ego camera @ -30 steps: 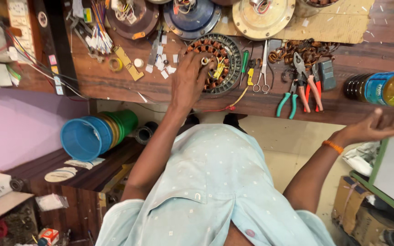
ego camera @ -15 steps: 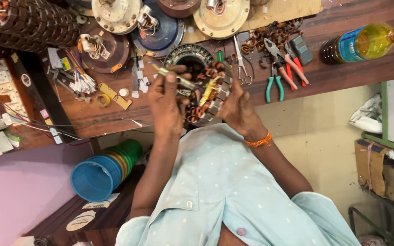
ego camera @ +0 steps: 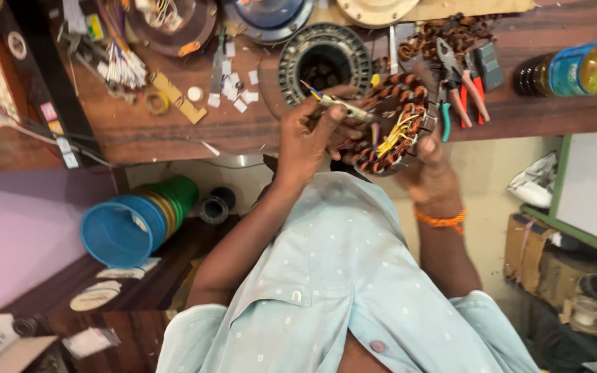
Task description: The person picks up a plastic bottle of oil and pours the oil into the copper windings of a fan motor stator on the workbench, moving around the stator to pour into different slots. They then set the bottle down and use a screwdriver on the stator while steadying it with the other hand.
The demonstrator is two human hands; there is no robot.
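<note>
A worn brown wooden bench was seen against a cream wall. At its front edge a round copper-wound stator was gripped by the right hand. A thin tool was pinched in the closed left hand just beside it.

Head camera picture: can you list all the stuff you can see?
bench: one, brown wood, across the top
motor coil: one, copper with yellow wires, held at the bench edge
thin tool: one, yellowish, pointing at the coil
metal ring: one, grey, on the bench
pliers: two, red and green handles, on the bench, right
bottle: one, yellow and blue, lying far right
tubs: a stack, blue and green, below the bench
left hand: holds the thin tool
right hand: holds the motor coil
</note>
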